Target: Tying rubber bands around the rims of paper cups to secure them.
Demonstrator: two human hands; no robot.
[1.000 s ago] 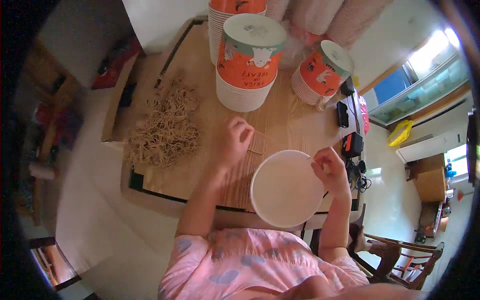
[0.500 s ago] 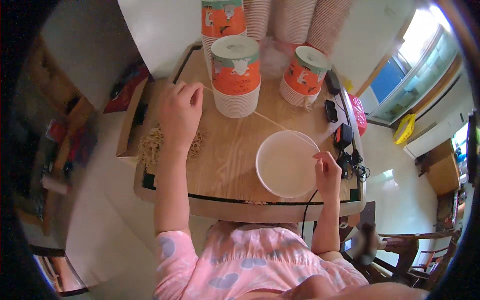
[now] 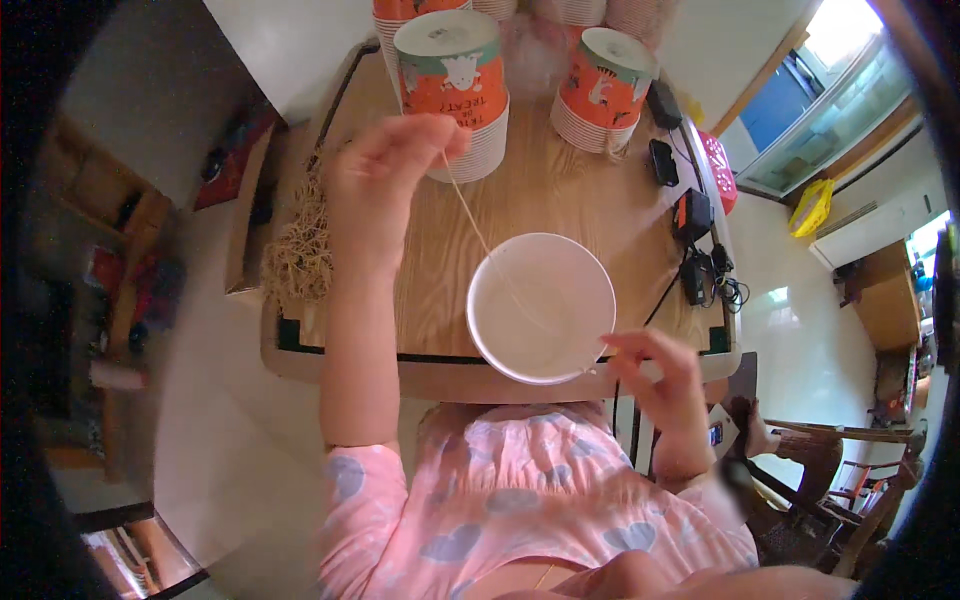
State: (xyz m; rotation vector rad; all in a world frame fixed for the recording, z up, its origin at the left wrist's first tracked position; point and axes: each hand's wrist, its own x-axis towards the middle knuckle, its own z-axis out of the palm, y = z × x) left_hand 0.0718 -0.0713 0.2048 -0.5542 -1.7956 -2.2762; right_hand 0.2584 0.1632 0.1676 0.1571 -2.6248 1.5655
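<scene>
My left hand is raised over the table's left part, its fingertips pinching a thin beige string. The string runs slanting down into a white paper bucket, across its inside. The bucket's mouth faces up, and it sits at the table's front edge. At the bucket's lower right rim a small knot of the same string shows. Beside that knot my right hand has its thumb and forefinger apart, the fingertips close to the rim. Whether they touch it I cannot tell.
A heap of beige strings lies on the table's left side. Orange-and-green stacked paper buckets stand behind, with a shorter stack to their right. Black adapters and cables line the right edge, near a pink basket.
The string has been drawn through to the left and now dips into the bucket. My right hand has let the string go and moved lower; the bucket has shifted left, nearer me.
</scene>
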